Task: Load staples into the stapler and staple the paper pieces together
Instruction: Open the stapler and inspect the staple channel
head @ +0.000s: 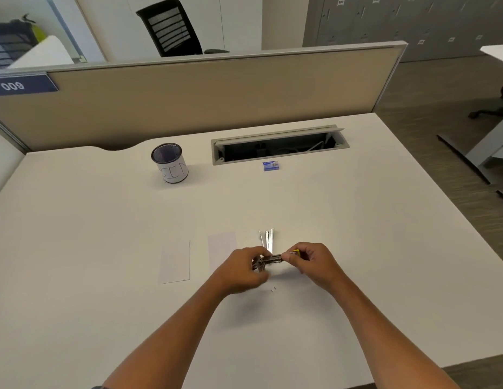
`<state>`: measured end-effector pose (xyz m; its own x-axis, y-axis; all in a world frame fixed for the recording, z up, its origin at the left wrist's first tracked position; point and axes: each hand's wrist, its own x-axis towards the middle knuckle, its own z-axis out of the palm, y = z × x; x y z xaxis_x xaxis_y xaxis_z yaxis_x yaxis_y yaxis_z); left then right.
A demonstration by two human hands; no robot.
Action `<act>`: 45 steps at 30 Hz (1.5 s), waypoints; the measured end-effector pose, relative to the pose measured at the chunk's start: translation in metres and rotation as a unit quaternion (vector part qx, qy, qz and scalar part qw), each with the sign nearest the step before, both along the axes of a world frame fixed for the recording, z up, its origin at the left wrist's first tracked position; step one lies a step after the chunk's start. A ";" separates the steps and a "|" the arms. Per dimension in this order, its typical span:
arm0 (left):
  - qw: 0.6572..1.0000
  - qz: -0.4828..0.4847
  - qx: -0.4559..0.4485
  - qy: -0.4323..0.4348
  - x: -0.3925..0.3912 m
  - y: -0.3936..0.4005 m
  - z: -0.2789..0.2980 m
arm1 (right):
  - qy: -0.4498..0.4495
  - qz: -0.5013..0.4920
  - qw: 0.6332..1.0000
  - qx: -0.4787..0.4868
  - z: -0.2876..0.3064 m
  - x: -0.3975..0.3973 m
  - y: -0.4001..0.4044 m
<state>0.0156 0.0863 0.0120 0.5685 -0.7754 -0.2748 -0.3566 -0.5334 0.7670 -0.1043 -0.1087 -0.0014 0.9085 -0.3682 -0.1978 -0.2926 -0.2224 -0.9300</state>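
A small metal stapler [272, 260] with a yellow end is held between both hands just above the white desk. My left hand [241, 269] grips its left metal end and my right hand [312, 262] pinches the yellow end. Thin silver staple strips [267, 240] lie on the desk just beyond the stapler. Two white paper pieces lie flat to the left, one paper piece [175, 262] further left and another paper piece [222, 249] beside my left hand. A tiny loose staple bit [273, 289] lies below the hands. A small blue staple box [270, 165] sits further back.
A mesh pen cup [170, 162] with a white label stands at the back left of the desk [104, 276]. An open cable tray [278, 146] is set into the desk behind the staple box. A beige partition [202, 99] runs along the far edge.
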 end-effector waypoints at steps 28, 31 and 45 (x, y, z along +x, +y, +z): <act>0.999 0.026 -0.011 -0.043 0.002 0.013 -0.002 | 0.015 0.039 0.990 0.133 -0.001 0.000 -0.007; 0.998 0.030 0.005 -0.056 0.000 0.019 -0.006 | 0.036 0.058 0.995 0.079 -0.005 -0.001 -0.003; 0.993 0.074 0.004 -0.096 -0.008 0.032 -0.028 | -0.038 0.151 0.929 -0.337 -0.012 -0.003 0.017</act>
